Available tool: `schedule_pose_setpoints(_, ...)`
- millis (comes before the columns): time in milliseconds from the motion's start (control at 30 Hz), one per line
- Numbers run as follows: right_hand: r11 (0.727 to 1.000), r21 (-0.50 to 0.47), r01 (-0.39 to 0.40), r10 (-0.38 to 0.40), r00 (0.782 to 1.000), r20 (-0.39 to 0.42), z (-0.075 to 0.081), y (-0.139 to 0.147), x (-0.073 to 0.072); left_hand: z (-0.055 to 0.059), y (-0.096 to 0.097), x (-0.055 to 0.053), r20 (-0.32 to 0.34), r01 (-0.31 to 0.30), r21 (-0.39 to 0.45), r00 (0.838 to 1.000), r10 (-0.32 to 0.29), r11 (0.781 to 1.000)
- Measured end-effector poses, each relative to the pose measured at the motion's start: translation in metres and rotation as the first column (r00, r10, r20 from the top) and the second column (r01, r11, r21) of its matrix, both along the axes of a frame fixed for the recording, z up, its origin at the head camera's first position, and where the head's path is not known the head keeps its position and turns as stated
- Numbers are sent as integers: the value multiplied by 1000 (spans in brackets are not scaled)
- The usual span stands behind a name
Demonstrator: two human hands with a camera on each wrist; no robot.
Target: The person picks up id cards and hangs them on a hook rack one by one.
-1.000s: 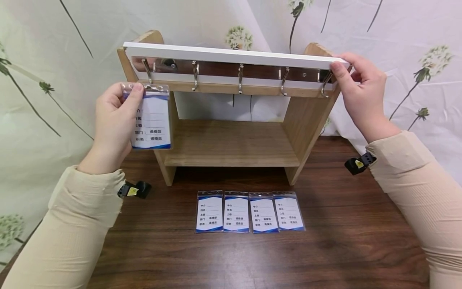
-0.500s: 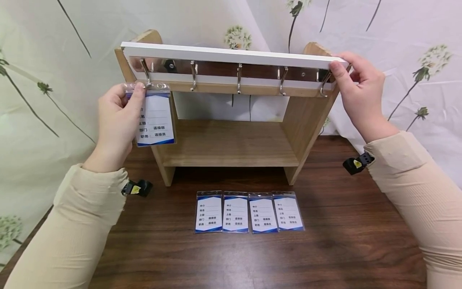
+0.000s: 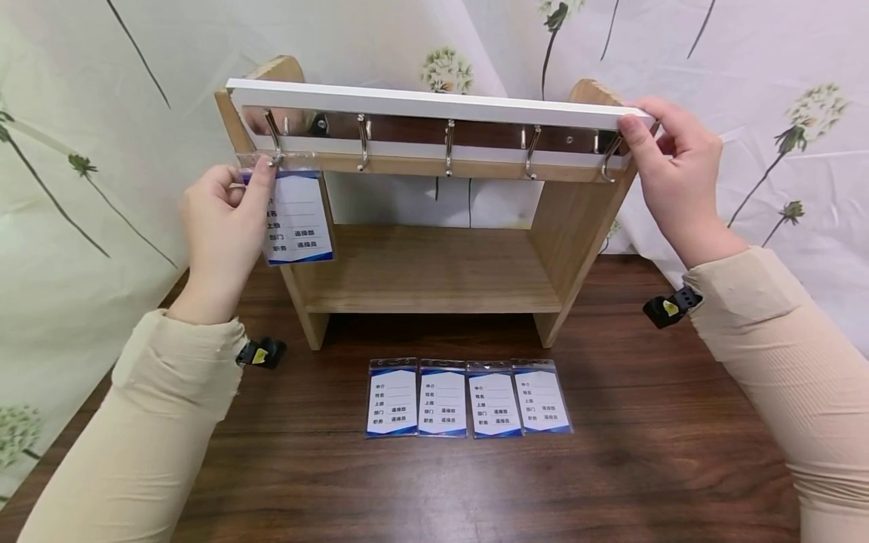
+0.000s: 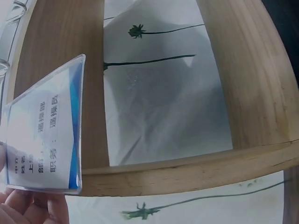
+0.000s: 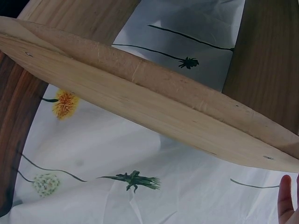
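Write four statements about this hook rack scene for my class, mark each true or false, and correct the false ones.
1. The left hand pinches a badge near its top. True.
2. The right hand also pinches a badge. False: it grips one end of the white board.
3. The white board bears only three hooks. False: it bears five.
4. Four more badges lie in a row on the table. True.
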State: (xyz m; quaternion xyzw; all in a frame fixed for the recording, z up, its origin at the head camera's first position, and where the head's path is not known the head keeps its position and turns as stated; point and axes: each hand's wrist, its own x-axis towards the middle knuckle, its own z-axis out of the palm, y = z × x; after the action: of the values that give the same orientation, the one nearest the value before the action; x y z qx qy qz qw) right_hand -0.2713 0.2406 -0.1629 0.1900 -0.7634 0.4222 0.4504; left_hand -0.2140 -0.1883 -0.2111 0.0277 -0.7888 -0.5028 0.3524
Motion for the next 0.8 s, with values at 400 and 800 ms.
schedule_pose_setpoints(400,1000,-3,3,-3,1000,9,-1,-1,1,-22,-4,6,11,111,70,994,-112,991)
schedule_pose_setpoints(800,1000,-14,11,-10,1000,7,0,-2,1,-52,-6,6,-69,192,232,981,-181,954)
